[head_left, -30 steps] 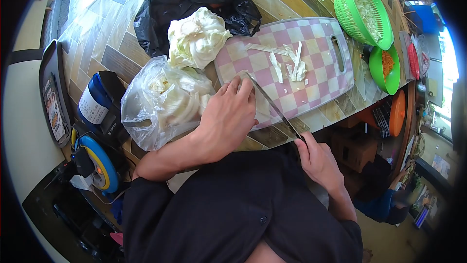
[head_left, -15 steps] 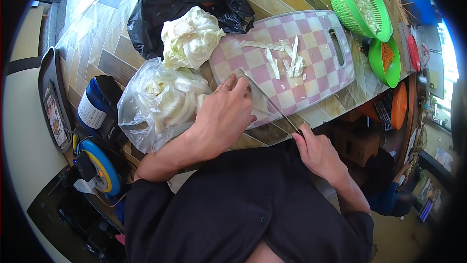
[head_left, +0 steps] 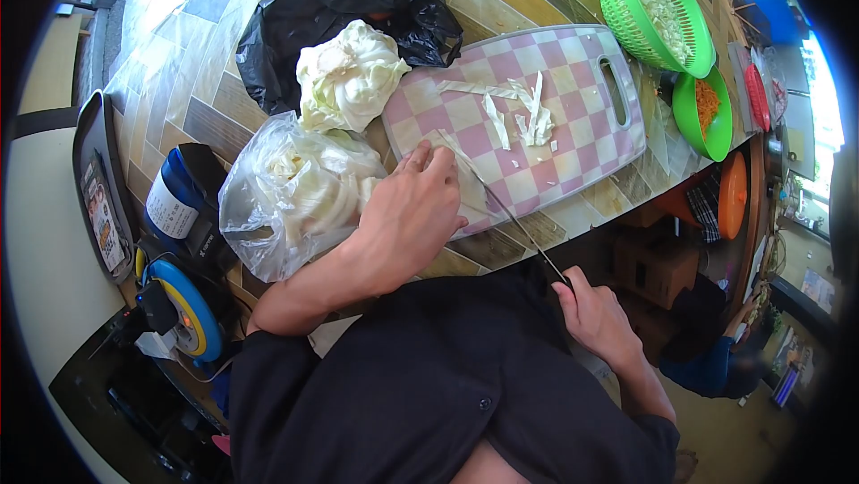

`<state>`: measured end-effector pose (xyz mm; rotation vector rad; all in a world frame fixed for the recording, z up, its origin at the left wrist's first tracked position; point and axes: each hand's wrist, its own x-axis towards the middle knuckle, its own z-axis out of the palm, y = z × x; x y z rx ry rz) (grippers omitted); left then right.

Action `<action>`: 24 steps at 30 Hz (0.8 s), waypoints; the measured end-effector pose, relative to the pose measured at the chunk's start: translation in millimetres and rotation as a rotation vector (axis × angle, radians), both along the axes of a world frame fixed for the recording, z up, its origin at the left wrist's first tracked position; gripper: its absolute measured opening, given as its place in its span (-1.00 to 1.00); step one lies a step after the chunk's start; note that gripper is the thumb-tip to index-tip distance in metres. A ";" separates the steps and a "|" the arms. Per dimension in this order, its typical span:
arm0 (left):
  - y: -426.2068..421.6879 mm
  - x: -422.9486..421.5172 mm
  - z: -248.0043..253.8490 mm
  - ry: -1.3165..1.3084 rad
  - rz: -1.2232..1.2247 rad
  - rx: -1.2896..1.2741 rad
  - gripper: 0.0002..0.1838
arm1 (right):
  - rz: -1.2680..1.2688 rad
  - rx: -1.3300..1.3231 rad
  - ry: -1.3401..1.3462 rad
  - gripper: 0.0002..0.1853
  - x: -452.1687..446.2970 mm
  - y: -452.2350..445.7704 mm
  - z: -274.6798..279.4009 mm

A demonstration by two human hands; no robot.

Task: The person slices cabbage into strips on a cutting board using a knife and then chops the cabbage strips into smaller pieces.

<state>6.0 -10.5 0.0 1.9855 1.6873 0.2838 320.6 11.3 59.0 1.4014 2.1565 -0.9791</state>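
Observation:
My right hand (head_left: pixel 598 316) is wrapped round the handle of a long knife (head_left: pixel 523 230), whose blade reaches up-left onto the checkered cutting board (head_left: pixel 573 157). My left hand (head_left: pixel 413 202) presses pale cabbage leaf (head_left: pixel 470 189) on the board's left end, fingers bent together, with the blade just to their right. Cut white strips (head_left: pixel 535 122) lie mid-board. A cabbage head (head_left: pixel 349 75) sits beyond my left hand, against a black plastic bag (head_left: pixel 286 37). Nearer to my left forearm, a clear plastic bag (head_left: pixel 295 198) holds more cabbage.
A green colander (head_left: pixel 628 14) of shredded cabbage and a green bowl (head_left: pixel 687 117) with orange shreds stand at the right. Left are a blue-and-black device (head_left: pixel 179 198), a tray (head_left: pixel 85 144) and a blue-yellow round object (head_left: pixel 192 305). A person (head_left: pixel 716 368) is at lower right.
The knife has drawn back toward my body, with my right hand lower and slightly right. My left hand stays on the leaf. The whole view has shifted slightly.

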 end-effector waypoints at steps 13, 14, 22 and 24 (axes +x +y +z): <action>-1.0 0.3 6.5 0.042 -0.003 -0.024 -0.32 | -0.089 0.212 0.159 -0.75 -23.4 13.7 -37.6; -0.8 1.1 8.2 0.037 0.006 -0.041 -0.32 | -0.119 0.202 0.198 -0.76 -23.7 14.1 -37.6; -10.3 4.1 5.6 0.139 -0.049 0.010 -0.26 | -0.138 0.069 0.211 -0.75 -28.2 9.9 -17.0; -12.0 5.3 4.3 0.171 -0.051 0.014 -0.23 | -0.102 0.047 0.188 -0.74 -30.5 10.3 -14.1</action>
